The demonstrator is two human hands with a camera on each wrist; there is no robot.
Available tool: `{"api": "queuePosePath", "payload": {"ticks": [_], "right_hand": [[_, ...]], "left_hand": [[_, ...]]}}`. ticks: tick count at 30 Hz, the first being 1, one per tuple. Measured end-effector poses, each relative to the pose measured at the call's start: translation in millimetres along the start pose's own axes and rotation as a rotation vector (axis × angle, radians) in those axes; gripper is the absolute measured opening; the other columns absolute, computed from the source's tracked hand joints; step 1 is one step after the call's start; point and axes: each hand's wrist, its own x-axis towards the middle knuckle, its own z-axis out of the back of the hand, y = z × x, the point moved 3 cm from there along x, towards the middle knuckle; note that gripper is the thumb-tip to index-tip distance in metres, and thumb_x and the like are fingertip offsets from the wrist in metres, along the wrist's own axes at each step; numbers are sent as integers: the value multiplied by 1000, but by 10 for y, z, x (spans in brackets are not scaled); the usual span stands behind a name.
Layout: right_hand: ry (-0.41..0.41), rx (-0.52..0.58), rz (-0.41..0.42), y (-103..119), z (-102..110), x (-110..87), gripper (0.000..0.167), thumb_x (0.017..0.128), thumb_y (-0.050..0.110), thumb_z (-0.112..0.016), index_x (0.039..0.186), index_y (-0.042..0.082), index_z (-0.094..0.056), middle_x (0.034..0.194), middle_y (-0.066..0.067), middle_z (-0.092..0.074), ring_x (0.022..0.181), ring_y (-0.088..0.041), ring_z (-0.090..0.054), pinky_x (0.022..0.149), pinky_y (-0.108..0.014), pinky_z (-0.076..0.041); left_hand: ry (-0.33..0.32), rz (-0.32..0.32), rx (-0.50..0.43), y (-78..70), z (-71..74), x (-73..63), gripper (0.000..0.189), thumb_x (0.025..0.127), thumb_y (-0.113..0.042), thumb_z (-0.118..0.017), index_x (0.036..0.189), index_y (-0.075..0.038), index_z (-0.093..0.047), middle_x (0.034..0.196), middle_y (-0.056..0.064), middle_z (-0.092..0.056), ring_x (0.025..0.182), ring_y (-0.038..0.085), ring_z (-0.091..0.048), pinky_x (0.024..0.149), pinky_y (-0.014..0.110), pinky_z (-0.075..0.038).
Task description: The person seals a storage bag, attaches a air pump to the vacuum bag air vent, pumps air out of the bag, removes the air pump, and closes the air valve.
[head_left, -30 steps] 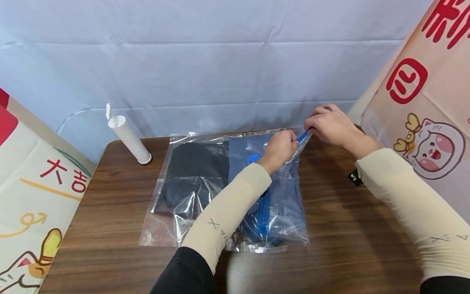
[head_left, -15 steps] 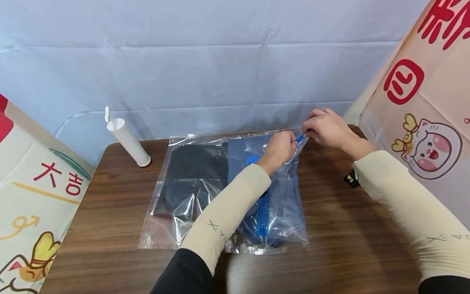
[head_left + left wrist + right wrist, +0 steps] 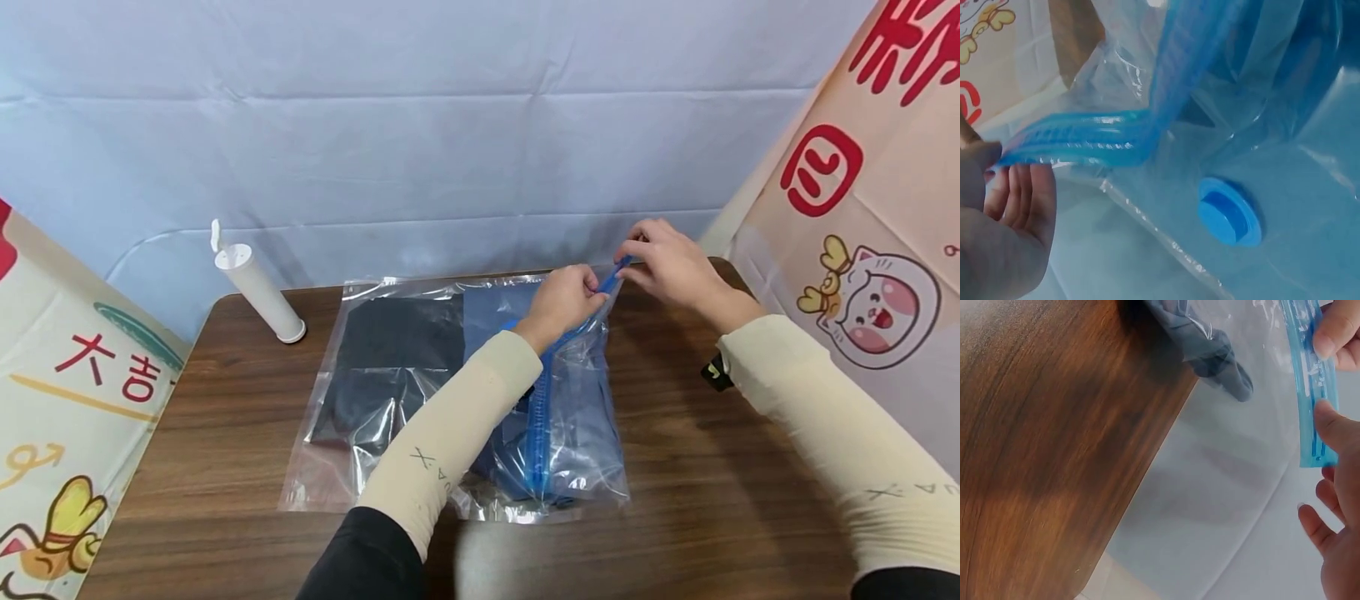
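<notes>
A clear vacuum storage bag (image 3: 585, 442) lies on the table with folded dark cloth (image 3: 397, 333) and blue cloth (image 3: 487, 308) inside. Its blue zip strip (image 3: 538, 433) runs up the right part and bends toward the far right corner, where both hands lift it. My left hand (image 3: 566, 300) pinches the strip between thumb and fingers. Just beyond, my right hand (image 3: 667, 262) pinches the strip's end; in the right wrist view the right thumb (image 3: 1332, 425) presses on its face. A round blue valve (image 3: 1230, 212) shows on the bag in the left wrist view.
On the far left of the wooden table (image 3: 225, 433) stands a white tube (image 3: 262, 292) with its flip cap up. A small black object (image 3: 716, 372) is partly behind the right sleeve. A pale cloth backdrop (image 3: 412, 150) hangs behind the table.
My left hand has shifted slightly left and its thumb now lies along the strip. More of the blue strip shows between and below the hands. The right fingers have spread a little.
</notes>
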Motion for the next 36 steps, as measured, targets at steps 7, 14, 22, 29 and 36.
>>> {"api": "queuePosePath", "payload": {"ticks": [7,14,22,29,36], "right_hand": [[45,-24,-142,72,-31,-25,28,94,19,-77,118,9,-69,109,-15,-53,86,-30,-52,61,-44,-45],[237,218,-586,148,-100,-62,86,102,63,-45,141,-13,-36,77,-15,-62,56,-26,-58,47,-39,-44],[538,616,-785,305,-212,-80,91,102,69,-24,123,-16,-47,100,-26,-68,69,-26,-72,62,-41,-62],[535,789,-824,283,-182,-107,87,106,60,-28,145,-18,-24,105,-22,-69,73,-21,-72,64,-38,-62],[544,776,-849,293,-205,-103,84,105,56,-45,142,-18,-30,108,-23,-67,77,-21,-72,68,-38,-62]], "left_hand": [[153,-87,11,88,50,-6,17,100,-25,-68,102,-8,-69,94,-1,-66,80,10,-57,78,25,-48],[193,-71,-93,122,70,-3,18,102,-24,-65,99,-7,-68,94,2,-65,76,10,-56,75,25,-48],[131,-29,-235,50,80,19,19,102,-24,-65,104,-8,-74,97,0,-71,83,8,-62,74,18,-49],[156,41,-498,79,146,-5,23,108,-11,-51,115,-1,-70,100,10,-70,86,23,-67,72,28,-55],[192,137,-787,148,176,-16,31,103,8,-39,130,6,-56,119,23,-63,99,39,-67,87,52,-57]]}}
